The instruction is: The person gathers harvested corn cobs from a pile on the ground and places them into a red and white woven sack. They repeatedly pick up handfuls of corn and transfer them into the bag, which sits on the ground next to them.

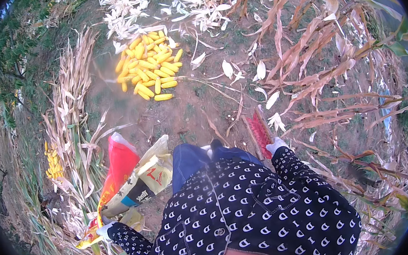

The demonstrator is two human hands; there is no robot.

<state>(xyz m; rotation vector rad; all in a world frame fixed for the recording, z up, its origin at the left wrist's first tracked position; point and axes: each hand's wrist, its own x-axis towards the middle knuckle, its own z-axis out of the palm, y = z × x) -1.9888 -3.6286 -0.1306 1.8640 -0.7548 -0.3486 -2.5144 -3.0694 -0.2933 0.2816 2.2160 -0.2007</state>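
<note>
My left hand (105, 231), in a pale glove, is closed on the gathered end of several printed plastic sacks at the lower left. One is a red and yellow sack (120, 160); beside it hangs a whitish woven sack (153, 174) with dark and blue print. My right hand (276, 145), also gloved, grips the edge of a reddish-pink item (258, 131) with brownish borders, perhaps a folded bag or a basket; its exact kind cannot be told. Ahead of me a heap of husked yellow corn cobs (149, 64) lies on the soil.
Dry corn stalks (70, 100) lie bundled on the left, with a smaller cob pile (54, 163) beyond them. Pale husks (206, 9) are strewn behind the heap. Dry-leaved corn stalks (311, 49) spread across the right side.
</note>
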